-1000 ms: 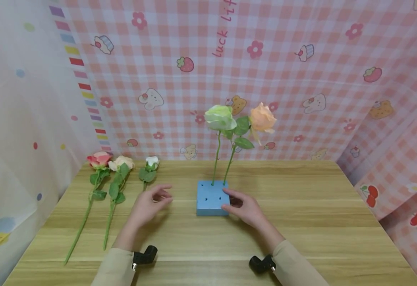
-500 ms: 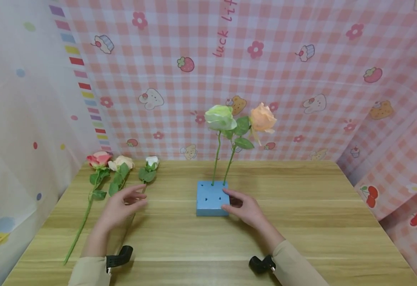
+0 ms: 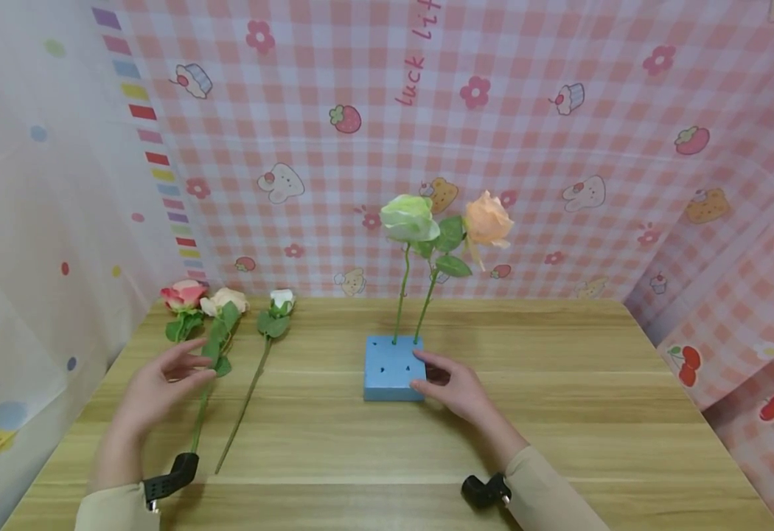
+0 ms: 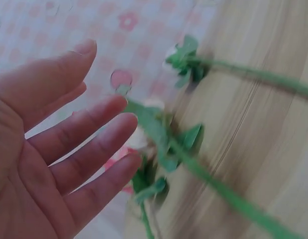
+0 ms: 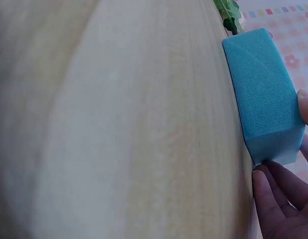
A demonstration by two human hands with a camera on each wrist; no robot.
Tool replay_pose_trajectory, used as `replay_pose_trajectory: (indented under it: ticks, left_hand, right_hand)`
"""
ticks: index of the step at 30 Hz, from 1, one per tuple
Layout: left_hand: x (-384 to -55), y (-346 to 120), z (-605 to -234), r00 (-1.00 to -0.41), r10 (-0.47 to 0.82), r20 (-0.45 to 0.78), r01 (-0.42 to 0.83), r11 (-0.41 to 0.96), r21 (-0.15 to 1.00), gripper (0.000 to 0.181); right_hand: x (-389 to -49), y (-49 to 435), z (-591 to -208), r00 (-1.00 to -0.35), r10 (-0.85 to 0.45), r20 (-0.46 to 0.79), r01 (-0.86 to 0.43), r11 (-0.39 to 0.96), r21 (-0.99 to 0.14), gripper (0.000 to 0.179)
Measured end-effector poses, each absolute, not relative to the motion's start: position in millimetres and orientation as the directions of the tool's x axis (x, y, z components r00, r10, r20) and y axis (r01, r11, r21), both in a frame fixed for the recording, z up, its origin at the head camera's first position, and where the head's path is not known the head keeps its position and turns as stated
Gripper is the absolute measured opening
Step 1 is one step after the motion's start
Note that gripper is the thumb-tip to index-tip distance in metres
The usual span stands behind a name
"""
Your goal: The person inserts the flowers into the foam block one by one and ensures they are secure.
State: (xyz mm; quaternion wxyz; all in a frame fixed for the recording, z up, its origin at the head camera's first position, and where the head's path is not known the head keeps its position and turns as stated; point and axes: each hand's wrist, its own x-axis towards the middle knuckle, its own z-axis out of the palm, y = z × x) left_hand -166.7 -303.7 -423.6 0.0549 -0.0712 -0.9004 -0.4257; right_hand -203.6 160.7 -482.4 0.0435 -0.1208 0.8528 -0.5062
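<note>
One long-stemmed pale green rose [image 3: 408, 219] and one peach rose [image 3: 488, 219] rise from a square blue foam block [image 3: 394, 380], pinched at its side by the right hand [image 3: 456, 387], seemingly for steadiness. The left hand [image 3: 158, 383], fingers parted and holding nothing, hovers beside a leafy cream rose [image 3: 226, 301] laid on the wood-grain worktop [image 3: 559, 413], stem nearest, perhaps for easy reach.

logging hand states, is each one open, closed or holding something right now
Left hand: open, holding nothing, near the cream rose.
Right hand: holding the blue block by its right side.
</note>
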Motion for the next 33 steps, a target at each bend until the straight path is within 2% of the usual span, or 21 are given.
replay_pose_trajectory:
  ticks: [8,14,21,26,33]
  left_hand:
    - [-157,-331,-430,-0.993,-0.001,0.122,0.094,0.631,0.77,0.07]
    - [-151,-346,-441,-0.99,-0.039,0.136,0.079,0.643,0.762,0.069]
    - [-148,-358,-453,-0.996,-0.075,0.042,-0.024,0.714,0.7,0.075]
    - [-146,-366,-459,-0.997,-0.069,-0.032,-0.072,0.722,0.688,0.083]
    - [-145,-374,-464,-0.997,-0.02,-0.075,-0.064,0.755,0.652,0.089]
  right_hand:
    - [-205,162,-483,-0.968,-0.247,0.054,-0.167,0.467,-0.869,0.056]
    - [-205,161,-482,-0.969,-0.241,0.047,-0.158,0.466,-0.871,0.055]
    - [-204,161,-482,-0.969,-0.243,0.049,-0.161,0.468,-0.869,0.055]
    - [-204,160,-482,-0.969,-0.241,0.05,-0.161,0.469,-0.868,0.055]
    - [-203,160,-482,-0.968,-0.245,0.051,-0.164,0.464,-0.871,0.055]
